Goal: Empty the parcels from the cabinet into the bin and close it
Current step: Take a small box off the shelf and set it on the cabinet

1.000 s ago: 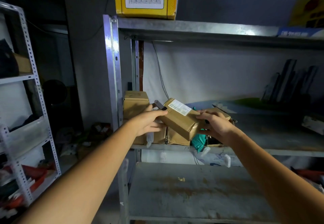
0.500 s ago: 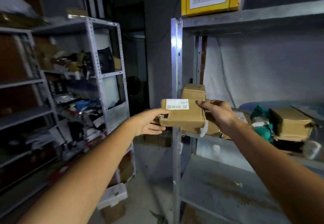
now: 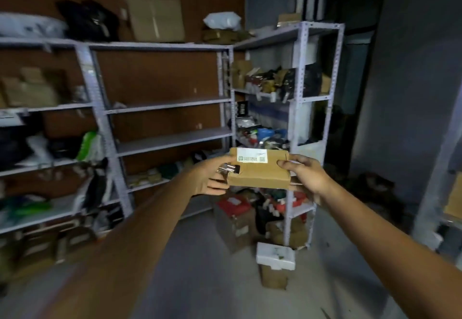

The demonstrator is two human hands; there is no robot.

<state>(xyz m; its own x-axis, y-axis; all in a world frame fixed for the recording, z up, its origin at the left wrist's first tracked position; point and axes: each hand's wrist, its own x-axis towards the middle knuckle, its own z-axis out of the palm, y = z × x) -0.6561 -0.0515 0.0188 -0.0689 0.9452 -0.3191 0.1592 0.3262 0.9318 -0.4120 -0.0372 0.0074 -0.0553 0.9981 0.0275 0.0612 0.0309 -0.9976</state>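
A brown cardboard parcel [image 3: 260,172] with a white label on top is held level in front of me, at chest height. My left hand [image 3: 212,177] grips its left end and also holds a small shiny object against the box. My right hand [image 3: 306,175] grips the right end, thumb on top. The metal shelf unit the parcel came from shows only as a grey post [image 3: 440,168] at the right edge. No bin is in view.
Grey slotted shelving [image 3: 165,141] lines the back wall, and a narrower rack [image 3: 297,118] stands at its right, both loaded with bags and boxes. Cardboard boxes [image 3: 235,223] and a white foam box [image 3: 275,256] sit on the grey floor ahead. A dark doorway lies at the right.
I have turned left, away from the metal shelf unit, carrying the parcel in both hands. The view swung from that shelf to the room's other racks and the floor.
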